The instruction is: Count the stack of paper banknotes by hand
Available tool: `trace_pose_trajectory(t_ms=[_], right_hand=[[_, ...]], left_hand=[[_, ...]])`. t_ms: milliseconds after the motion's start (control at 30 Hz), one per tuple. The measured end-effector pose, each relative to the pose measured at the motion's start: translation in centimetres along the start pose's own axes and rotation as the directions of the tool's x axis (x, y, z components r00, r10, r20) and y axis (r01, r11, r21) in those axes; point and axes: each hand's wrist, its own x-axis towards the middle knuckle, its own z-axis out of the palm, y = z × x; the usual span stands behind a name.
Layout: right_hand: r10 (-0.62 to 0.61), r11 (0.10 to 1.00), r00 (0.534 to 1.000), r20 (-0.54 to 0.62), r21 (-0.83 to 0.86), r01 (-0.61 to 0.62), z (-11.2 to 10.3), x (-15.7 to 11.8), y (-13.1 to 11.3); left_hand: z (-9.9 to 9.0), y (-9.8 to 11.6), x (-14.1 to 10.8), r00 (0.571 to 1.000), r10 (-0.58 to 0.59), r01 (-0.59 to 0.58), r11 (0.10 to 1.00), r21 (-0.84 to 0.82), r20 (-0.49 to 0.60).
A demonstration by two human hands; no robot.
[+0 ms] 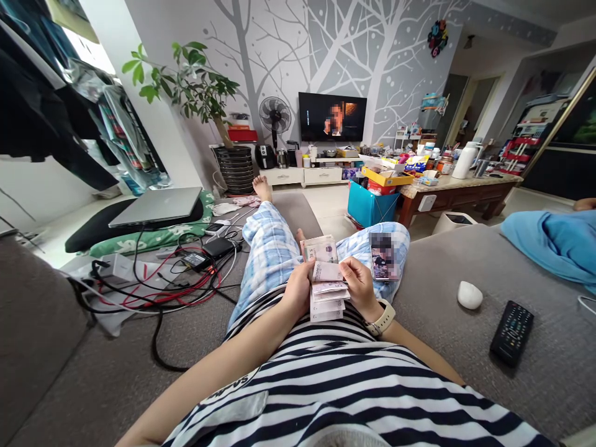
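Observation:
A stack of banknotes (321, 249) fans out above my lap, pale pink and grey, with several notes folded down toward my belly. My left hand (298, 287) grips the stack along its left side, thumb on top. From the right, my right hand (359, 284) pinches the edge of a note between thumb and fingers; a pale watch (382, 318) is on that wrist. On my right thigh lies a smartphone (382, 257) with its screen lit, just beyond the right hand. The undersides of the notes are hidden.
Left on the sofa are tangled cables (186, 279) and a closed laptop (156, 207) on a green cushion. To the right lie a white mouse (469, 295), a black remote (511, 333) and blue cloth (549, 242). Ahead stand a cluttered table (456, 184) and a television (332, 117).

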Motion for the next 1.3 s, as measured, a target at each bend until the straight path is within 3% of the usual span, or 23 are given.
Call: trace_pose_trajectory(t_ms=[167,333,533,900,1100,1300], right_hand=[[-0.010,1.000,1.000,0.004,0.029,0.010,-0.1,-0.1,0.1],[-0.015,0.998,1.000,-0.003,0.065,0.015,-0.1,-0.3,0.3],[-0.028,0.992,0.998,0.057,0.123,0.021,-0.1,-0.3,0.1],[0.141,0.989,0.983,-0.117,0.069,-0.134,0.4,0.3,0.8],[0.106,0.994,0.990,-0.092,-0.020,-0.108,0.1,0.4,1.0],[0.078,0.996,0.992,-0.103,-0.035,-0.082,0.0,0.3,1.0]], left_hand=[[0.1,0.0,0.0,0.999,0.005,-0.005,1.000,-0.008,-0.036],[0.2,0.0,0.0,0.999,-0.039,0.039,0.998,-0.054,-0.005],[-0.1,-0.7,0.4,0.999,0.029,-0.031,0.997,-0.069,-0.032],[0.1,0.0,-0.4,0.999,-0.004,0.003,1.000,0.006,0.052],[0.1,-0.2,-0.4,0.997,0.004,-0.006,1.000,0.017,0.083],[0.2,-0.2,0.0,0.999,0.051,-0.051,0.999,0.019,0.008]])
